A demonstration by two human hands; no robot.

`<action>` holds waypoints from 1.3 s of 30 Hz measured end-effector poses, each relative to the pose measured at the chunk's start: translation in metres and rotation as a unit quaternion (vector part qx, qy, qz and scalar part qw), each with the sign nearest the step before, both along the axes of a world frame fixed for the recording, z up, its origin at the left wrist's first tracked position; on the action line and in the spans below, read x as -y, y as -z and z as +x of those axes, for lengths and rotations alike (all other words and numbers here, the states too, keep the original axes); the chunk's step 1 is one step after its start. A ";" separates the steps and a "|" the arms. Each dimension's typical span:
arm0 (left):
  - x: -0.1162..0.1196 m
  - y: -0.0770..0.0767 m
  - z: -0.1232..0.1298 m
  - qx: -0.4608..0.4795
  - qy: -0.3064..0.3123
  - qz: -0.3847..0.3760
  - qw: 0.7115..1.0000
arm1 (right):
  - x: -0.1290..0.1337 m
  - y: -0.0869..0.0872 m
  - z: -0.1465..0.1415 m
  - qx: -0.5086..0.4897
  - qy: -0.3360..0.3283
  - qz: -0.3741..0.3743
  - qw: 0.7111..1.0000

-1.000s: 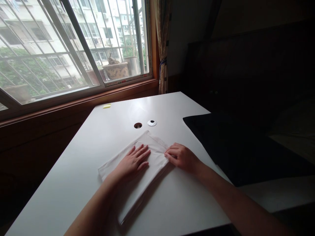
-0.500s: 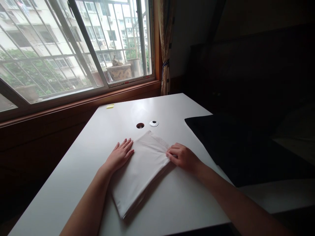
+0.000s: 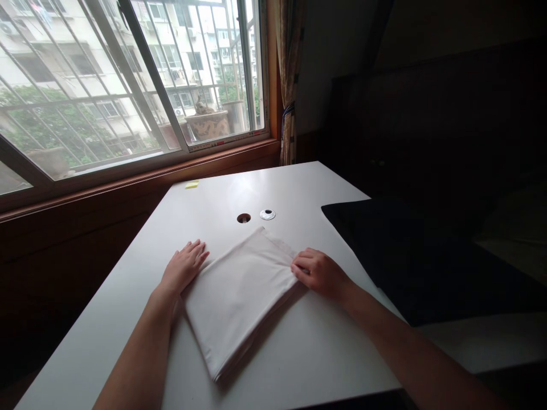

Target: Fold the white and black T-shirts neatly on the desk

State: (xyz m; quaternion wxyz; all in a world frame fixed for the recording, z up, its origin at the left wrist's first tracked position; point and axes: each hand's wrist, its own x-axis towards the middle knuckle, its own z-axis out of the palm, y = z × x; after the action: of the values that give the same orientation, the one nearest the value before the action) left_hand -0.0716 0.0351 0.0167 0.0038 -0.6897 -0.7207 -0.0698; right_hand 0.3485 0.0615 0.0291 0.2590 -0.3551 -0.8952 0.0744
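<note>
A folded white cloth (image 3: 239, 302) lies at a slant on the white table (image 3: 299, 353), its layers showing along the lower right edge. My left hand (image 3: 184, 266) rests flat at the cloth's upper left edge, fingers stretched out and pointing away from me. At the right corner of the cloth, my right hand (image 3: 318, 274) has its fingers closed on the fabric in a pinch.
Beyond the cloth are a round hole (image 3: 244, 218) and a silver grommet (image 3: 267, 214). A yellow sticker (image 3: 192, 184) is at the far left corner. Dark fabric (image 3: 410, 262) covers the right edge. Behind stand a barred window (image 3: 128, 85) and a curtain (image 3: 289, 85).
My left hand has slid left and slightly towards me, off the top of the cloth to its edge, showing more of the fabric. My right hand has hardly moved.
</note>
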 end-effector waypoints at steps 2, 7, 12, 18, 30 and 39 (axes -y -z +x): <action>0.000 -0.002 0.005 0.010 0.012 0.044 0.999 | 0.000 0.000 0.000 0.008 0.017 0.006 1.000; 0.003 -0.015 0.036 0.037 0.118 0.133 0.983 | -0.002 0.002 0.001 0.030 0.077 0.027 0.996; 0.010 -0.012 0.085 0.054 0.299 0.103 0.947 | 0.003 -0.003 -0.001 -0.021 0.031 0.053 0.998; 0.016 0.003 0.115 0.027 0.337 0.014 0.941 | 0.019 0.006 -0.019 0.060 -0.199 -0.011 0.978; 0.019 -0.007 0.113 0.022 0.305 -0.024 0.952 | -0.014 0.014 0.019 0.162 0.095 -0.084 0.979; 0.017 0.001 0.110 0.033 0.319 0.013 0.947 | 0.013 0.007 -0.016 0.081 -0.133 -0.032 0.987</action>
State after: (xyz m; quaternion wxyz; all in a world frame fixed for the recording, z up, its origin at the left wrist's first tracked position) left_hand 0.0382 0.0178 0.0161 -0.0334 -0.8807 -0.4620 -0.0990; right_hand 0.3322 0.0483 0.0224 0.1621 -0.2462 -0.9494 0.1082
